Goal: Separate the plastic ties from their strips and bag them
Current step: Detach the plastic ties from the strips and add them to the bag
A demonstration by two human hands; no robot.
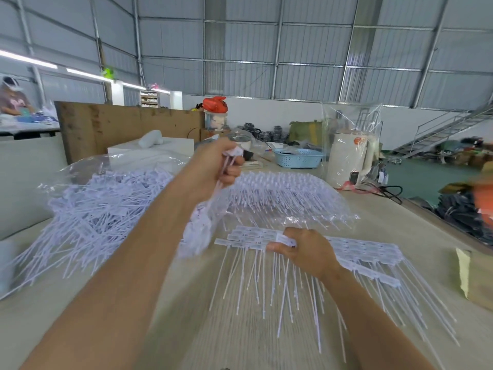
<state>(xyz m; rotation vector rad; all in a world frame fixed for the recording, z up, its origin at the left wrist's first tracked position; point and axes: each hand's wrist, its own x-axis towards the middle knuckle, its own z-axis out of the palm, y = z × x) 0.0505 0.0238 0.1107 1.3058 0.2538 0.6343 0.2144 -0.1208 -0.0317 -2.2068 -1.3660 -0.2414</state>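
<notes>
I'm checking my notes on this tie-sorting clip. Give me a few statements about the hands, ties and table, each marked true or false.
1. The left hand is raised, gripping a bunch of ties. True.
2. The right hand hangs in the air. False: it rests on the strip of ties on the table.
3. A blue basket stands on the table. True.
4. The loose pile lies to the person's right. False: it lies to the left.

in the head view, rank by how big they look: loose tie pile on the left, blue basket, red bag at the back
1. Loose tie pile
2. Blue basket
3. Red bag

The basket and bag sit farther back, so true sizes are unsure.
</notes>
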